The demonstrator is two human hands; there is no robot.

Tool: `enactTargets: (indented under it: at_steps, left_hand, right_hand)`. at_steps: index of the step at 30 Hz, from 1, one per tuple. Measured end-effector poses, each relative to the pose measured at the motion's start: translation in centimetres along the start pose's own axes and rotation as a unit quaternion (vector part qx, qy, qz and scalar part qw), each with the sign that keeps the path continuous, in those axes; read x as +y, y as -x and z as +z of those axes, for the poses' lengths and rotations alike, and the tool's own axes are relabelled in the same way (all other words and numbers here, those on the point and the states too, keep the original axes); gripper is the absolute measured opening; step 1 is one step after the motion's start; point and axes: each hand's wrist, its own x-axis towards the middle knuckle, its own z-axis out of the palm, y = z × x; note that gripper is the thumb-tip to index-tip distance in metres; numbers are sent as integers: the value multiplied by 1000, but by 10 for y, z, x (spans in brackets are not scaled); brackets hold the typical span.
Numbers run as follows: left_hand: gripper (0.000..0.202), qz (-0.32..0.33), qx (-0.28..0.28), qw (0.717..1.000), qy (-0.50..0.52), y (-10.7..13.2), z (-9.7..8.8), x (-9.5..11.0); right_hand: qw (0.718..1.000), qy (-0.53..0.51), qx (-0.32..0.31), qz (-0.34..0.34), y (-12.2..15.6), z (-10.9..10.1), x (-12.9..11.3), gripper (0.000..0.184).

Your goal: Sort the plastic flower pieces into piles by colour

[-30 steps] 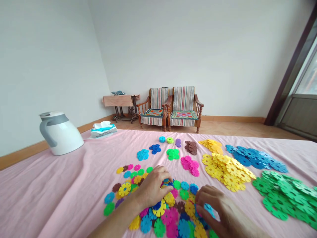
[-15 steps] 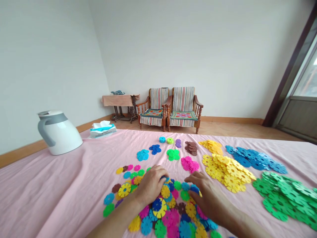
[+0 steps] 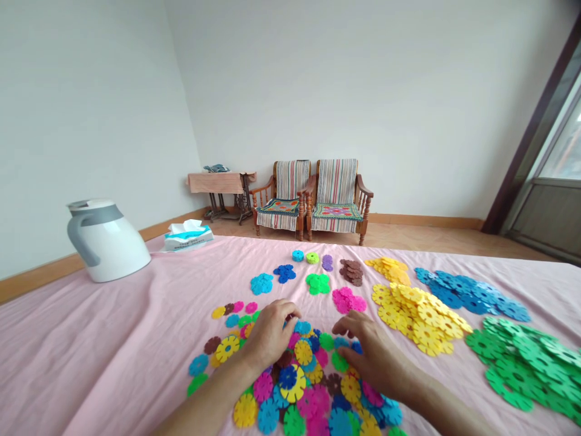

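Nearest you, mixed flower-shaped discs (image 3: 315, 402) lie spread over the pink cloth (image 3: 149, 363). Your left hand (image 3: 270, 330) curls over their left side; whether it grips one, you can't tell from here. Your right hand (image 3: 374, 348), thumb and fingers apart, hovers at their right edge. Beyond sit a green pile (image 3: 521, 363), a yellow pile (image 3: 422, 318) and a pink cluster (image 3: 348, 300), then two armchairs (image 3: 336, 188).

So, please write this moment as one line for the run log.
left hand: over mixed discs, grip unclear | right hand: over mixed discs, grip open | large yellow pile: beyond, to the right
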Motion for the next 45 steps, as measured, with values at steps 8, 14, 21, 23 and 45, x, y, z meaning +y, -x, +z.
enactTargets:
  at_steps: [8,14,21,23,45]
  left_hand:
    - [10,11,-17,1000,-5,2,-1,2]
    - [13,4,-7,1000,-8,2,-1,0]
    - [16,0,8,1000,-2,1,-2,-5]
    - [16,0,7,1000,-6,0,-2,-6]
    - [17,-13,-37,999,13,-1,-16,-5]
  right_hand:
    - [1000,12,14,5,-12,15,-12,17]
    - [998,-39,23,34,-35,12,1,10]
    - [989,-19,106,103,-84,13,21,9]
    - [985,-15,126,116,-92,14,25,12]
    - [965,-116,171,163,51,9,61,27]
